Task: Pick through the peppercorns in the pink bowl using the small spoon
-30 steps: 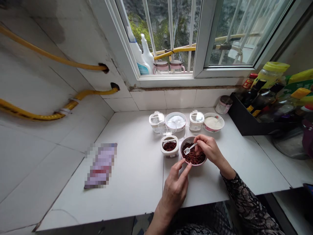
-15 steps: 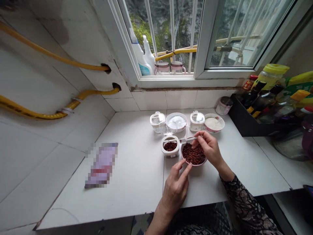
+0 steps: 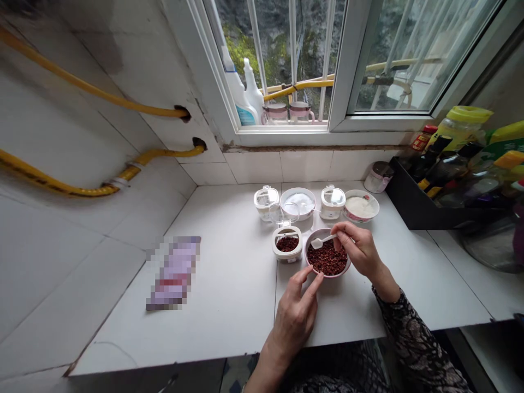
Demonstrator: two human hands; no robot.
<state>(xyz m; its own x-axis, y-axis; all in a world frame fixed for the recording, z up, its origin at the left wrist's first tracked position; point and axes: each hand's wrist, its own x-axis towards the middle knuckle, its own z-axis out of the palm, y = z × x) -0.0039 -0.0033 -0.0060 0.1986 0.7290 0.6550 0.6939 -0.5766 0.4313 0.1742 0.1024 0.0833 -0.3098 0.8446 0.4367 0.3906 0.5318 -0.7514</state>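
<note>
Right hand (image 3: pixel 360 252) has the white spoon (image 3: pixel 317 243) pinched at its handle end, fingers closed; long axis runs left and slightly toward the person from the fingertips, so the scoop sits over the far-left part of the pink-rimmed bowl (image 3: pixel 336 274) of dark red granules, can't tell if touching them. The open jar (image 3: pixel 287 261) is just left of the bowl, on the scoop's side, and the right hand is on the far side of the scoop from it. Left hand (image 3: pixel 297 314) is nearer the person, fingers parted, tips at the bowl's near-left rim, not gripping.
</note>
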